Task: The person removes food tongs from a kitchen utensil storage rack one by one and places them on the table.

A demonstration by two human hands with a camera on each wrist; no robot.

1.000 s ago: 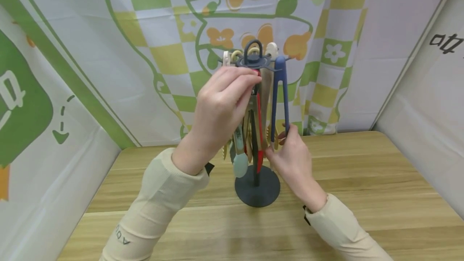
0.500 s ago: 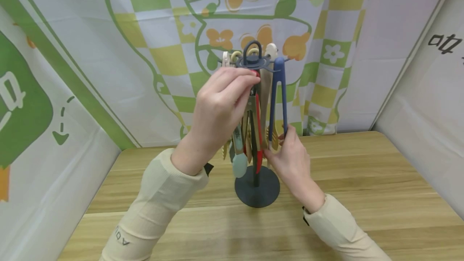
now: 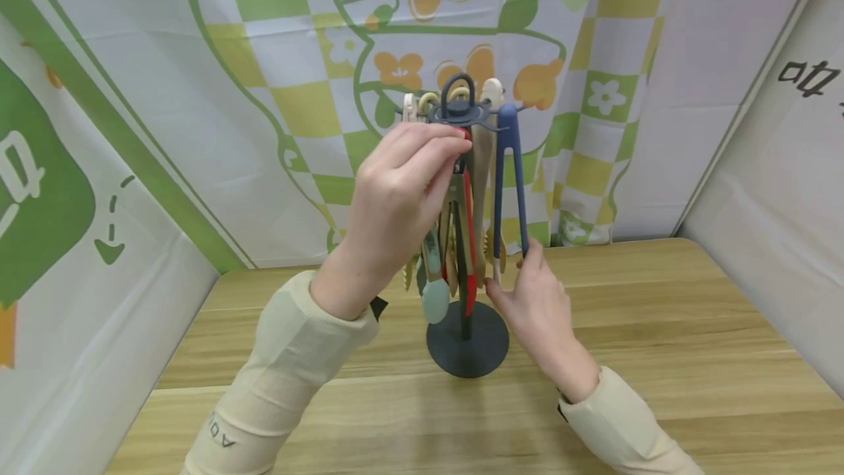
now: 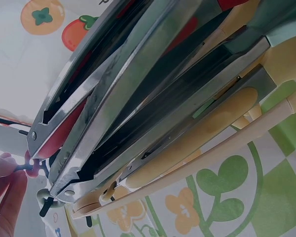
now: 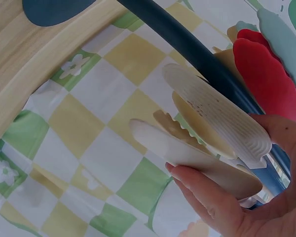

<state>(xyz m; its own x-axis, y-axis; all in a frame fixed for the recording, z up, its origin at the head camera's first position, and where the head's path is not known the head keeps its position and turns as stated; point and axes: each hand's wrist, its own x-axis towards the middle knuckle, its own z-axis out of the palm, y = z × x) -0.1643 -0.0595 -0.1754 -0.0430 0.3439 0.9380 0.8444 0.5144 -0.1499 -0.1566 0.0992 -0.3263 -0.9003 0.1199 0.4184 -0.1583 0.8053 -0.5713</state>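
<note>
Blue tongs (image 3: pixel 508 167) with cream tips (image 5: pixel 207 108) hang from the rack's right side, their two arms apart. My right hand (image 3: pixel 539 310) holds them low down, thumb on one tip and fingers on the other. At the top of the dark utensil rack (image 3: pixel 461 114), my left hand (image 3: pixel 398 193) pinches the end of a hook (image 4: pixel 24 167), where a red loop (image 4: pixel 35 169) hangs. Red-edged tongs (image 3: pixel 471 240) hang beneath that hand. Beside them are tongs with a pale mint tip (image 3: pixel 436 302). The left fingers partly cover the rack's front in the head view.
The rack's round dark base (image 3: pixel 468 358) stands on a wooden table (image 3: pixel 330 416). Several other tongs, including cream-handled ones (image 4: pixel 197 148), hang close together around the post. A patterned cloth (image 3: pixel 277 108) lies just behind, with white side walls.
My right hand has shifted slightly down and to the right, and the blue tongs' arms have spread a little. My left hand has stayed almost still.
</note>
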